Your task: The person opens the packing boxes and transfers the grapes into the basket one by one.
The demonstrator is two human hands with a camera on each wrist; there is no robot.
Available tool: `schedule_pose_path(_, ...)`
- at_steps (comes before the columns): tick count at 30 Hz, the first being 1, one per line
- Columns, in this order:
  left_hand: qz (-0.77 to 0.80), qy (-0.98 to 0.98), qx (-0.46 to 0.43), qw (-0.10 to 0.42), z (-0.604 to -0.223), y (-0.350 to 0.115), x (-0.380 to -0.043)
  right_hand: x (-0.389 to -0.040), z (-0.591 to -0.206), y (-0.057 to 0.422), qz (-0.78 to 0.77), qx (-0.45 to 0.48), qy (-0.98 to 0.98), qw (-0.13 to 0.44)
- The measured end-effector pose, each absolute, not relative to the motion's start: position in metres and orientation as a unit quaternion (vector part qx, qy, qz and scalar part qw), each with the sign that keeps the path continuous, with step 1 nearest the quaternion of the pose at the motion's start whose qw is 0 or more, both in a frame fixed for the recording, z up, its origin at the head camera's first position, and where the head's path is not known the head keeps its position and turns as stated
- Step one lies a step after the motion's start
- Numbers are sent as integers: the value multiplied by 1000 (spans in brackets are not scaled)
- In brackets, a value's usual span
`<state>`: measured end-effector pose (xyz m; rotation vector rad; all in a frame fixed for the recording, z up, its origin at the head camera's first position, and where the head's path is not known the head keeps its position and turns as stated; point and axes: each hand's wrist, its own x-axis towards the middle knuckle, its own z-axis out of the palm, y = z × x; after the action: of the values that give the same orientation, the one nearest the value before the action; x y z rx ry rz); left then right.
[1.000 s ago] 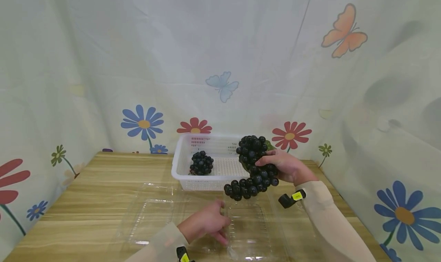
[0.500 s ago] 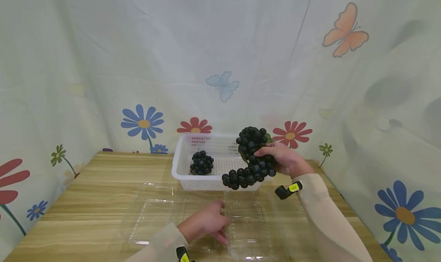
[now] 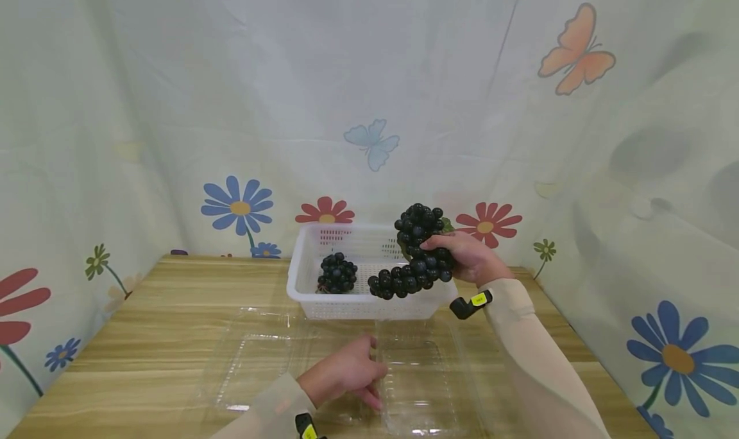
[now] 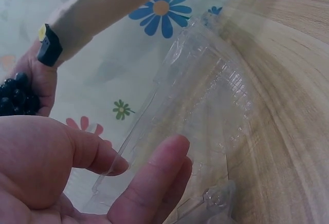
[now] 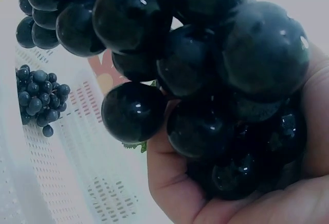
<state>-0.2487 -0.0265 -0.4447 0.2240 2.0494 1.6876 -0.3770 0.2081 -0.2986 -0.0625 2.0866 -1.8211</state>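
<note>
My right hand (image 3: 473,256) grips a bunch of dark grapes (image 3: 430,266), holding it over the right part of a white plastic basket (image 3: 323,303). One end of the bunch points up, while the other sticks out to the left across the basket's front rim. In the right wrist view, fingers and thumb wrap the grapes (image 5: 190,62). Lower down, my left hand (image 3: 346,370) rests at the inner edge of a clear plastic clamshell container (image 3: 416,387). Its fingers lie fairly straight, with thumb and fingers apart at the plastic wall in the left wrist view.
A second bunch of grapes (image 3: 337,273) lies in the basket's left part. Another clear plastic section (image 3: 254,368) lies left of my left hand on the wooden table (image 3: 144,336). A flowered curtain (image 3: 277,105) closes off the back and sides.
My right hand has moved up, away from me and slightly left with the grapes, from above the clear container to over the basket. My left hand has stayed in place.
</note>
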Motion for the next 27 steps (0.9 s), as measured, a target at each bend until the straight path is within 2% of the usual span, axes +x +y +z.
schedule_pose_path(27,611,751,93,233,-450,-25,-252,-430,-333,193,-668,10,725,169)
